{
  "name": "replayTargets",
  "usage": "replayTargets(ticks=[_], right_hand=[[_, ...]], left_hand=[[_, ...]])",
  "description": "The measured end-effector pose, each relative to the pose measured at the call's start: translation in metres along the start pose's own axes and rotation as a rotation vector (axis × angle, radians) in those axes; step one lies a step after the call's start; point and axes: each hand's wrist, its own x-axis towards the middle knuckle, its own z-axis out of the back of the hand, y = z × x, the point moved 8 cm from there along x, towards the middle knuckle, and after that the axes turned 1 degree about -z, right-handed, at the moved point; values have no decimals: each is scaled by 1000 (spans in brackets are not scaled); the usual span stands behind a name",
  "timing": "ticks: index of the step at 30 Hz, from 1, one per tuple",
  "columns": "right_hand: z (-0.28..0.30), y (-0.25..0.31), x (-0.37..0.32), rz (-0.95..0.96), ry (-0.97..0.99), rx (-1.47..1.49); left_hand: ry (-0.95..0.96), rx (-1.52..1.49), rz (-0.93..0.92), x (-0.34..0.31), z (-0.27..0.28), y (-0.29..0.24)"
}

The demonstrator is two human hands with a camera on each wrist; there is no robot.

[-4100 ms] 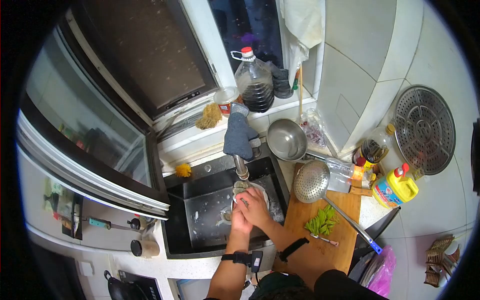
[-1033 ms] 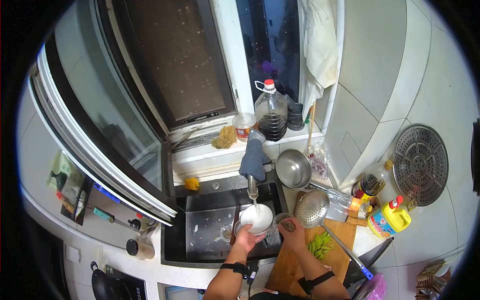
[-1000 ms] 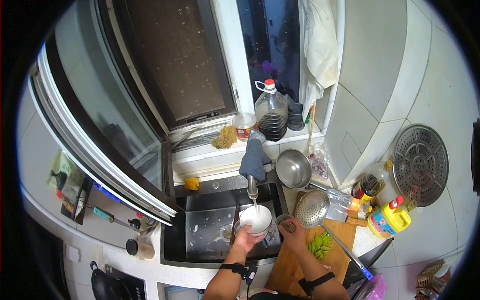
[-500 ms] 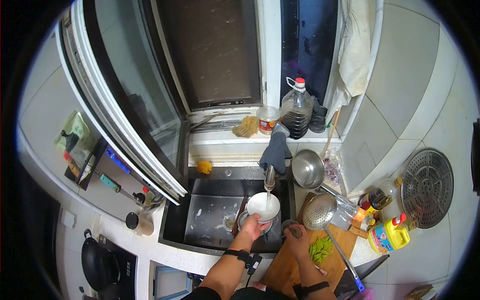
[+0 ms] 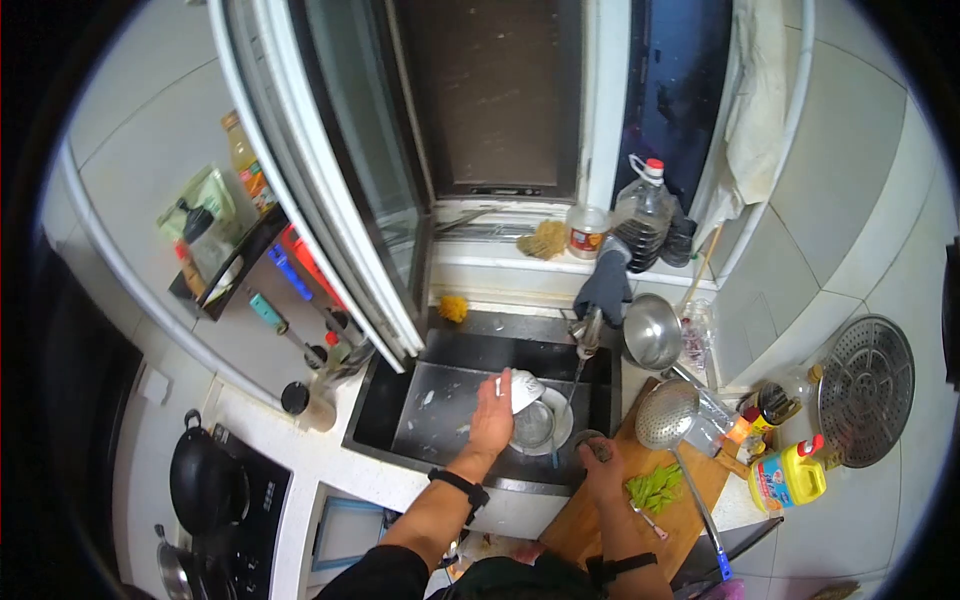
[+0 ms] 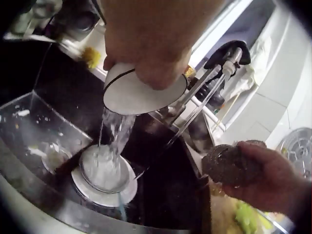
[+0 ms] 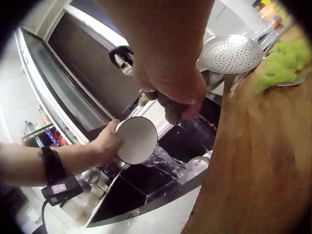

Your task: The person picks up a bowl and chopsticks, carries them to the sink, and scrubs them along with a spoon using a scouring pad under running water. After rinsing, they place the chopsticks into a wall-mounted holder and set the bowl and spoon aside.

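My left hand (image 5: pixel 490 420) grips a white bowl (image 6: pixel 141 95) with a dark rim by its edge. The bowl is tipped over the sink (image 5: pixel 400 435), and water spills from it onto the stacked dishes (image 6: pixel 83 187) below. Among these is a small bowl sitting in a wider white one. A thin stream runs from the faucet (image 5: pixel 590 335) to the right of the tilted bowl. Over the sink's right edge, beside the cutting board (image 7: pixel 243 161), my right hand (image 5: pixel 603 470) holds a grey-brown mesh scourer (image 6: pixel 226 165).
Cut green vegetables (image 5: pixel 655 488) and a small peeler-like tool lie on the board. A perforated skimmer (image 5: pixel 668 415) rests across its far end, near a steel pot (image 5: pixel 652 333). A yellow detergent bottle (image 5: pixel 787 480) stands at right; a black wok (image 5: pixel 205 480) sits at left.
My left hand has moved the bowl leftward out of the faucet stream and tipped it, pouring water out. My right hand keeps the scourer at the sink's right side. The head view has swung left.
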Motion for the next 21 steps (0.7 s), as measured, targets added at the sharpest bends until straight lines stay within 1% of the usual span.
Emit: replayTargets(ticks=[1, 3, 4, 5, 6, 8, 9, 11, 12, 14, 16, 18, 19, 21], right_hand=[[-4, -7, -3, -15, 18, 63], [-17, -17, -7, -47, 60, 194], [-20, -17, -12, -69, 56, 175], [-24, -15, -16, -92, 61, 156], [-31, -13, -22, -120, 70, 139], [-41, -16, -34, -214, 89, 133], [-44, -19, -38, -245, 99, 155], [-51, -23, -45, -291, 92, 182], [-53, -23, -49, -310, 79, 185], [-58, -23, -53, -304, 59, 185], [-64, -24, -59, -265, 48, 178], [-72, -27, -62, -262, 82, 245], [-77, -28, -63, -260, 101, 280], [-78, -26, -67, -283, 103, 241]], left_hand=[[-1, 46, -64, -5, 9, -2], [6, 21, -4, -11, 24, 9], [8, 9, 30, -18, 28, 16], [-82, -118, 79, -25, 32, 31], [-123, -227, 203, -34, 31, 49], [-232, -384, 307, -54, 20, 91], [-214, -444, 425, -66, 24, 107], [-207, -991, 745, -102, 20, 138], [-197, -1276, 894, -118, 21, 143], [-301, -1549, 929, -145, 9, 190], [-247, -1629, 961, -173, 7, 235], [-400, -1525, 1082, -204, 25, 264], [-428, -1522, 1114, -215, 33, 275], [-458, -1460, 1167, -236, 44, 296]])
